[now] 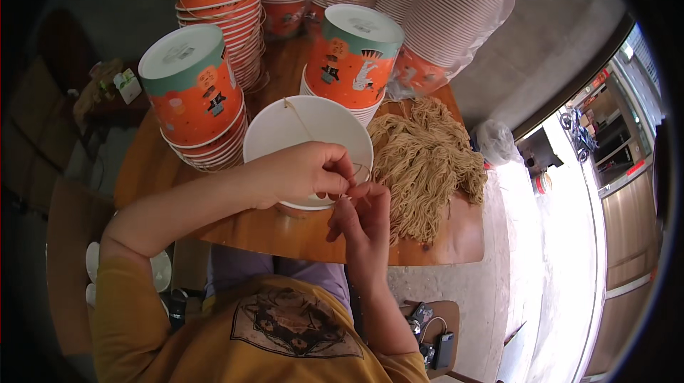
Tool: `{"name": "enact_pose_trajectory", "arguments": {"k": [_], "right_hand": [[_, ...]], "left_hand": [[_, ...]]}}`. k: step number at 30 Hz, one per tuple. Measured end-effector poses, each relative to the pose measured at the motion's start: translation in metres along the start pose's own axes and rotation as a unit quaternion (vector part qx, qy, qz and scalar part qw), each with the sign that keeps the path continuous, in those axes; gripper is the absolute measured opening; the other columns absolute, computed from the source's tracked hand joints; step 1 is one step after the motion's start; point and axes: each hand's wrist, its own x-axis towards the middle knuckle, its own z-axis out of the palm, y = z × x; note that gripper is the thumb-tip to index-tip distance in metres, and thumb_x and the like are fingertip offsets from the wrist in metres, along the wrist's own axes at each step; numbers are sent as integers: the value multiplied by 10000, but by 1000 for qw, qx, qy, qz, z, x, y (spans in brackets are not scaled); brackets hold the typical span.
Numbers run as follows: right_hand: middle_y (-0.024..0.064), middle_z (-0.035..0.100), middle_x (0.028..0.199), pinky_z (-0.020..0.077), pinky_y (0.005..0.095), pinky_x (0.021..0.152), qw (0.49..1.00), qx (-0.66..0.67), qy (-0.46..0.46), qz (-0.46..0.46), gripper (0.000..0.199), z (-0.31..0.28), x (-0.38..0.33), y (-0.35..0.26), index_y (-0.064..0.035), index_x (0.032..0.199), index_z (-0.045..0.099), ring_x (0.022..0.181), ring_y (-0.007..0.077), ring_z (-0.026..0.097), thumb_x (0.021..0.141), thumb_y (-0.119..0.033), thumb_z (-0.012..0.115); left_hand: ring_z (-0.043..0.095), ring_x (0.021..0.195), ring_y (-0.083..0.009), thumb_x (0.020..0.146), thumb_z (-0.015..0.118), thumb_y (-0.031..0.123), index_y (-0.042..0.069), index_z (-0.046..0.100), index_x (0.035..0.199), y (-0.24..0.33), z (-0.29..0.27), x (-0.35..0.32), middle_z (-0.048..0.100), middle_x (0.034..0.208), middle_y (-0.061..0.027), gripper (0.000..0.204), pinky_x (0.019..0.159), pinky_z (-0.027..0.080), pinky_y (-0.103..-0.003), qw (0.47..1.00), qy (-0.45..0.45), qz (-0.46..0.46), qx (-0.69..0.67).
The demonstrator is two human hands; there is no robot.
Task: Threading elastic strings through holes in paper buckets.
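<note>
A white-lined paper bucket (274, 126) stands mouth up in front of me. A thin tan string (300, 118) runs from its far rim down into the bucket. At the near right rim, my left hand (303, 173) reaches across the opening with thumb and fingertips pinched on the string. Just below it, outside the rim, my right hand (365, 223) pinches the string too, its fingertips almost touching the left ones. The exact knot or hole between the fingers is too small to make out. Beside the bucket on the right lies a heap of tan strings (420, 169).
Upside-down stacks of orange and green buckets stand at left (192, 98) and behind (360, 62). A taller orange stack (217, 5) and plastic-wrapped bucket stacks (449, 12) fill the back. The wooden table (249, 233) has a curved near edge. A stool (445, 312) holds a phone, lower right.
</note>
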Motion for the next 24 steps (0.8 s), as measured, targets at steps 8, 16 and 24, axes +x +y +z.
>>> {"name": "enact_pose_trajectory", "arguments": {"k": [8,16,24], "right_hand": [[-10,579,809,446,206,644,980,-163,-110,-24,130,-44,20,-50,-44,1031,522,716,44,529,933,-61,605],[-6,580,808,435,200,647,973,-183,-125,-64,88,-38,52,-54,-27,1021,553,722,43,529,934,-21,567],[18,567,833,437,211,622,959,-246,-11,-139,62,-54,42,-26,-22,972,583,674,53,510,912,-19,596]], "left_hand": [[560,764,-85,914,594,123,3,617,1022,8,-3,6,632,879,-16,163,704,455,-225,997,-38,-15,-62],[515,735,-64,930,610,176,21,658,1009,2,6,6,586,804,22,181,693,431,-217,998,-57,13,10],[517,803,-40,947,602,210,34,668,1039,10,4,2,613,891,33,209,724,427,-203,999,-52,-6,16]]}}
